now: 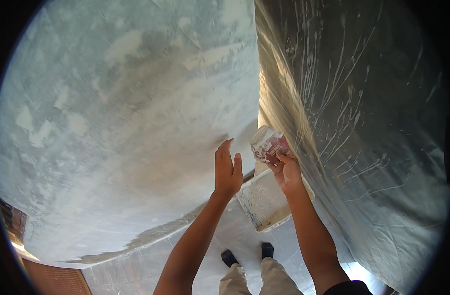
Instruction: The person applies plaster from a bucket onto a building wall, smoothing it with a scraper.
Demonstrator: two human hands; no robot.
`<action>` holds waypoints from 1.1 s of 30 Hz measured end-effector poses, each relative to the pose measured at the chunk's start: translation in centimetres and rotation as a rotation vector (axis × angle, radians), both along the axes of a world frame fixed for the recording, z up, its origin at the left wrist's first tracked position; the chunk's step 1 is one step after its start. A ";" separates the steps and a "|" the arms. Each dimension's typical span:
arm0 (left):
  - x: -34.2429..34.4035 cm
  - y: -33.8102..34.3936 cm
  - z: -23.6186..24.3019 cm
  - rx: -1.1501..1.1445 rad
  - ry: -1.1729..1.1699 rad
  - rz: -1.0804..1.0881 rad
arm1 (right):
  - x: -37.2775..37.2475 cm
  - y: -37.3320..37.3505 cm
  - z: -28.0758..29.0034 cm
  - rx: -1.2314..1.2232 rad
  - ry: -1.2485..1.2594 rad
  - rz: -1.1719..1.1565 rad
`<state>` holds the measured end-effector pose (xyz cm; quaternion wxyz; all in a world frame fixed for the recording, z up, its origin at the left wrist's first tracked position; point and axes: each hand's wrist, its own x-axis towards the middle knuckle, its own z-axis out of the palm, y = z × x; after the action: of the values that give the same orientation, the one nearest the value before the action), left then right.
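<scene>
My right hand (288, 172) grips a palm-sized dark red piece (273, 147) thickly smeared with white; I cannot make out its exact kind. Thumb and fingers close on its lower right side. My left hand (227, 172) is empty, its fingers stretched upward and the thumb apart. It is close to the wall (136, 123), which is patchy white and grey; whether it touches the surface I cannot tell. Below both hands is a white paint tray (265, 200) with a ribbed bed and stained sides, partly hidden by my right forearm.
Plastic sheeting (377, 108) streaked with white drips hangs on the right and meets the wall's edge. More sheeting covers the floor (185, 250). My feet in dark footwear (229, 258) stand below the tray. A brown woven-looking panel (55, 278) is at the lower left.
</scene>
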<state>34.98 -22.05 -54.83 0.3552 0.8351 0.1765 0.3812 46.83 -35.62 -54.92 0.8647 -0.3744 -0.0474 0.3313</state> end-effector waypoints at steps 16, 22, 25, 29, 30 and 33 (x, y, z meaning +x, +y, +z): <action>-1.9 3.9 29.8 0.766 -0.326 0.123 | -2.3 2.8 26.0 0.515 -0.238 0.065; -4.8 5.4 39.0 1.067 -0.293 0.201 | -4.0 4.0 33.0 0.567 -0.403 0.023; -6.8 6.4 42.6 1.184 -0.252 0.250 | -5.0 4.5 36.0 0.575 -0.506 -0.013; -10.3 8.7 47.0 1.327 -0.280 0.385 | -7.1 5.6 40.2 0.483 -0.634 -0.077; -11.2 9.2 48.0 1.352 -0.286 0.427 | -7.6 6.0 41.1 0.470 -0.686 -0.108; -13.3 10.9 50.6 1.455 -0.348 0.526 | -9.3 7.0 43.7 0.441 -0.788 -0.197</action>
<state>21.71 -11.15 -4.22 -0.3590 0.7170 0.0165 0.5973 37.58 -28.59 -11.19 0.8673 -0.2814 -0.4060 0.0620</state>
